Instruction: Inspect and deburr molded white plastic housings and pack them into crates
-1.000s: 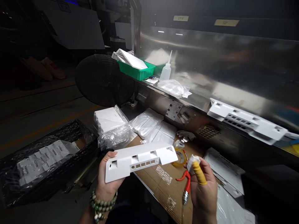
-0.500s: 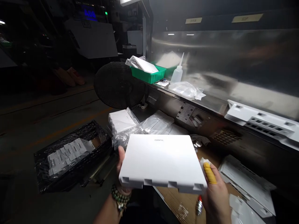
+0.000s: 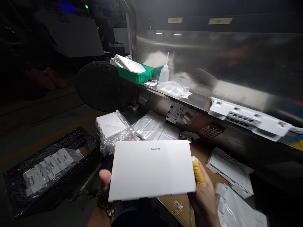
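A white plastic cover (image 3: 152,171) with "HUAWEI" printed upside down near its far edge is held up in front of me, its broad face toward the camera. My left hand (image 3: 105,183), with a beaded bracelet at the wrist, grips its left edge; the thumb shows, the other fingers are hidden behind. At the right edge my right hand (image 3: 203,189) grips it too, a yellow finger cot (image 3: 199,172) on one digit. Beneath the cover lies a brown cardboard-topped surface (image 3: 176,208).
More white covers (image 3: 229,168) lie at the right. Wrapped white parts (image 3: 110,124) stand beyond the cover. A black crate (image 3: 78,132) holds bagged white parts at left. The shelf bears a green bin (image 3: 134,75), a squeeze bottle (image 3: 164,74) and a slotted white part (image 3: 248,118). A fan (image 3: 101,86) stands behind.
The cover has tilted, so the notched near side facing me barely shows now. Both hands keep hold of it. The view has swung right, so the surroundings appear further left.
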Demonstrator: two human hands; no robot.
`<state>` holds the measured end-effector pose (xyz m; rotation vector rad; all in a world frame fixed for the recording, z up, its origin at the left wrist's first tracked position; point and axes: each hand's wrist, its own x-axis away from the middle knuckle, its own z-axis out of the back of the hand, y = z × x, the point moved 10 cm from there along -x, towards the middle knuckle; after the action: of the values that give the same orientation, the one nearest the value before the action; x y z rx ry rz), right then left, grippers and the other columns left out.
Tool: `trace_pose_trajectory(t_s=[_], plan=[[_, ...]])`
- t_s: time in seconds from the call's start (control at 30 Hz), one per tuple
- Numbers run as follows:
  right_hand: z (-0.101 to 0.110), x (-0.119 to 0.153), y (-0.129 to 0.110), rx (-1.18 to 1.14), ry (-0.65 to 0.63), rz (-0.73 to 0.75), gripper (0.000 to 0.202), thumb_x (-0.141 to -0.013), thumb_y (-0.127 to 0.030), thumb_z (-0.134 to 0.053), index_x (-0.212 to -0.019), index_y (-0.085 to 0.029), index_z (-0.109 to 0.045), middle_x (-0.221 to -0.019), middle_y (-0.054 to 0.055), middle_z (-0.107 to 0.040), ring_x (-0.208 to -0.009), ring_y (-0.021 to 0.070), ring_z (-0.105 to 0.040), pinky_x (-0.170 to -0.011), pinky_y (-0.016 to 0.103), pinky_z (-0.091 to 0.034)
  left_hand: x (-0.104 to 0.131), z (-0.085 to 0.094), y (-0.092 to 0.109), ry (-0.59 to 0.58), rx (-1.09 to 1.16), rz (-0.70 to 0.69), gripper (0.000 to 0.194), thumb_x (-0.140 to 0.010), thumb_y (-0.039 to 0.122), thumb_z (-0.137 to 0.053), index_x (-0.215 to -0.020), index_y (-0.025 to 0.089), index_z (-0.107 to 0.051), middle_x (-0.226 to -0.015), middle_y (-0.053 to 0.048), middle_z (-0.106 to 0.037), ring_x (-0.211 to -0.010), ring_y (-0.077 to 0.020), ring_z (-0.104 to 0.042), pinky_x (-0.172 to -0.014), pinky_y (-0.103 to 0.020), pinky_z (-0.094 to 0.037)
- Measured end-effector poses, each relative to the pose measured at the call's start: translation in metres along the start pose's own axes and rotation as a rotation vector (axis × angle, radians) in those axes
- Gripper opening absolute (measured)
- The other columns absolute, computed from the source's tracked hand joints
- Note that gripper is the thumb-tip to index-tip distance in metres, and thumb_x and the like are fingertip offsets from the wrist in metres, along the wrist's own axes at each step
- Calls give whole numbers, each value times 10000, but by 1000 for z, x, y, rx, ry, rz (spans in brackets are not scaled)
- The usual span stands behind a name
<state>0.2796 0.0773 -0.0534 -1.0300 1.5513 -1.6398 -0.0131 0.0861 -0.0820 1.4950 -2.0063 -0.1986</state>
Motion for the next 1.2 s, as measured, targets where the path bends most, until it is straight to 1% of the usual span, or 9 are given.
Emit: trace_pose_trajectory(t_s=[0.17,0.3,0.43,0.57,0.7,0.87,1.0,1.1,1.2], plan=[[7,-7,3,-214,-81,106,361,-873,-496,-716,-1110,-244,-611,-843,0,-700,-566,118,-550,-549,232,-440,-12,-17,27,5,-398,-46,670,-568,375,-958,-1176,194,-744,-1049,-159,-783,-1110,-417,-697,-879,-465,-618],[12,-11,7,-246,-171,206,361,-892,-471,-707,-1148,-260,-564,-880,14,-715,-670,144,-633,-603,234,-475,-19,-14,38,43,-733,-148,362,-671,345,-906,-969,166,-806,-872,-104,-793,-892,-309,-755,-776,-336,-635],[36,-15,-2,-108,-5,295,372,-897,-449,-719,-1177,-262,-560,-1079,59,-727,-935,188,-690,-809,300,-552,-7,-55,46,-301,-1022,-466,147,-811,276,-796,-935,203,-824,-901,-69,-790,-864,-227,-746,-792,-238,-597],[39,-19,2,-225,-24,112,406,-908,-506,-682,-1183,-267,-503,-1104,80,-735,-618,151,-672,-549,285,-548,8,-90,43,-495,-1156,-580,144,-856,206,-747,-951,279,-828,-932,-40,-808,-884,-213,-754,-829,-258,-590],[14,-13,15,-378,-201,-137,435,-857,-547,-721,-1097,-220,-563,-1043,86,-742,-477,123,-614,-431,267,-509,10,-103,38,-557,-1142,-573,160,-850,197,-757,-963,287,-827,-932,-43,-815,-871,-214,-759,-834,-279,-586],[8,-10,31,-440,-206,-271,387,-856,-539,-724,-971,-171,-685,-921,48,-728,-623,138,-655,-549,260,-576,5,-99,32,-585,-1128,-530,164,-857,223,-758,-997,276,-825,-957,-74,-814,-889,-248,-749,-840,-341,-562],[16,-13,41,-546,-127,-282,338,-816,-511,-751,-901,-186,-711,-790,41,-712,-662,177,-663,-612,314,-599,13,-108,32,-626,-1105,-664,361,-863,568,-680,-961,256,-834,-894,-90,-815,-996,-312,-733,-1062,-440,-433],[22,-14,28,-686,-105,-165,258,-790,-441,-756,-934,-236,-691,-711,6,-660,-638,191,-656,-638,350,-603,19,-111,46,-469,-829,-782,801,-764,856,-478,-1247,275,-744,-1309,-76,-719,-1406,-343,-483,-1246,-400,-205],[14,-9,3,-739,-225,-47,254,-787,-445,-734,-939,-258,-653,-677,-7,-598,-567,207,-631,-621,399,-593,0,-83,44,-167,-269,-539,779,-866,827,-362,-1501,390,-474,-1631,48,-403,-1548,-257,-247,-1240,-363,-243]])
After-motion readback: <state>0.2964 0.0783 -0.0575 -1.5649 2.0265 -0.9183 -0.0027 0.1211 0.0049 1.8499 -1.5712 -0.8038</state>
